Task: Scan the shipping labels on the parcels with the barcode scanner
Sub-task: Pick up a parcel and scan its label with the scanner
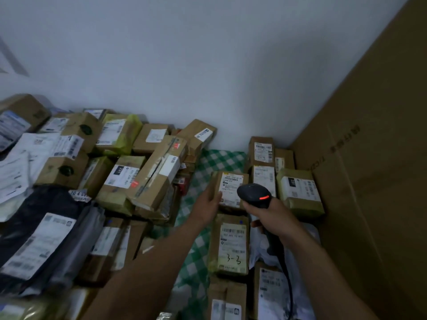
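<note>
My right hand grips the handle of a black barcode scanner whose red light glows on top; its head points at a small brown parcel. My left hand holds that parcel by its left edge, thumb on the white shipping label, which faces up. The scanner's cable trails down toward me. A taped parcel marked "3-3" lies just below the held one.
A heap of labelled boxes and bags fills the left. Several labelled parcels lie in rows at the right on a green checked cloth. A large cardboard sheet stands along the right; a white wall is behind.
</note>
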`<action>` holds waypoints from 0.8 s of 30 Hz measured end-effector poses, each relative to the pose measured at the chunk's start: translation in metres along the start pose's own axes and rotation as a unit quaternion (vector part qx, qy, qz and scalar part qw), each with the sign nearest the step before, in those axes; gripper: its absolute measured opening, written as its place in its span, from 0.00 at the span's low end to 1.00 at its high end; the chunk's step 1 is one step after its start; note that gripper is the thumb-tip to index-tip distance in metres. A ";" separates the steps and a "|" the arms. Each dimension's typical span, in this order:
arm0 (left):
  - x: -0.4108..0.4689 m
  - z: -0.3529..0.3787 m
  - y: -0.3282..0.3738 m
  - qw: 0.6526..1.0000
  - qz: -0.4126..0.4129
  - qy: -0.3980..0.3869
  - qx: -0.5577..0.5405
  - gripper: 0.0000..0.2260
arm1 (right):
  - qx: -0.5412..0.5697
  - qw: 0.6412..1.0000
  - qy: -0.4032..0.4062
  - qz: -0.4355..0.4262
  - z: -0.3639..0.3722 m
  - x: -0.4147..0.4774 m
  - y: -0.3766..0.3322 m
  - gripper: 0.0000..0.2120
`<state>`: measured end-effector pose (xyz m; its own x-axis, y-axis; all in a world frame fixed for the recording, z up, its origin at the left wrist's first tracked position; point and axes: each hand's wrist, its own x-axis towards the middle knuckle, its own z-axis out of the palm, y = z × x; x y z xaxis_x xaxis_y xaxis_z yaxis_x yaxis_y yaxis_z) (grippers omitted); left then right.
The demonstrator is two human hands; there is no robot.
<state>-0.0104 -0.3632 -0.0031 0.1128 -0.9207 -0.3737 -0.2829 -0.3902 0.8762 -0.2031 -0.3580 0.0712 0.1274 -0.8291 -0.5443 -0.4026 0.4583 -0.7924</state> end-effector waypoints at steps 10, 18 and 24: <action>-0.168 -0.024 -0.104 0.985 0.001 0.163 0.064 0.13 | -0.018 0.995 -0.086 -0.040 0.052 -0.101 0.025 0.17; -0.267 -0.034 -0.189 0.962 -0.087 0.198 0.167 0.22 | -0.070 0.982 -0.173 0.009 0.103 -0.147 0.071 0.11; -0.287 -0.017 -0.240 0.947 -0.178 0.131 0.233 0.33 | -0.103 0.981 -0.163 0.009 0.120 -0.158 0.094 0.13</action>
<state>0.0413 -0.0056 -0.1005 0.4952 -0.7251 -0.4785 -0.5648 -0.6873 0.4569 -0.1525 -0.1452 0.0499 0.3877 -0.6599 -0.6436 -0.5772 0.3706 -0.7277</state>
